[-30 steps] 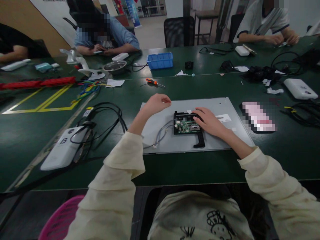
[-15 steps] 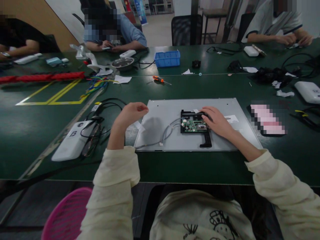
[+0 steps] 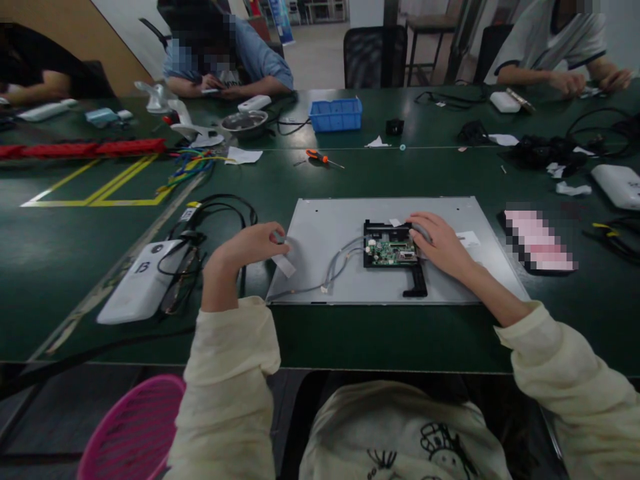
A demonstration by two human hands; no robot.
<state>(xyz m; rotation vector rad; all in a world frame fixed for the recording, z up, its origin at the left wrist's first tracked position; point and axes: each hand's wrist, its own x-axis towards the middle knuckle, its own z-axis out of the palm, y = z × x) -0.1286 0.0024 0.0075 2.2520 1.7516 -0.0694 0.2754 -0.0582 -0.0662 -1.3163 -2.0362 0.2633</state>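
A grey metal panel (image 3: 345, 217) lies flat on the green table in front of me. A small green circuit board (image 3: 390, 250) in a black frame sits on it, with grey wires (image 3: 335, 267) trailing left. My right hand (image 3: 440, 243) rests on the board's right end, fingers curled over it. My left hand (image 3: 253, 245) hovers off the panel's left edge, fingers pinched on a pale strip of tape (image 3: 284, 265).
A white device marked 13 (image 3: 137, 283) with black cables (image 3: 215, 213) lies to the left. A pink basket (image 3: 133, 433) sits below the table edge. An orange screwdriver (image 3: 323, 159) and blue bin (image 3: 335, 115) lie farther back. Other people work across the table.
My left hand has moved left and down, off the panel to its left edge, carrying the strip of tape. My right hand stays on the board.
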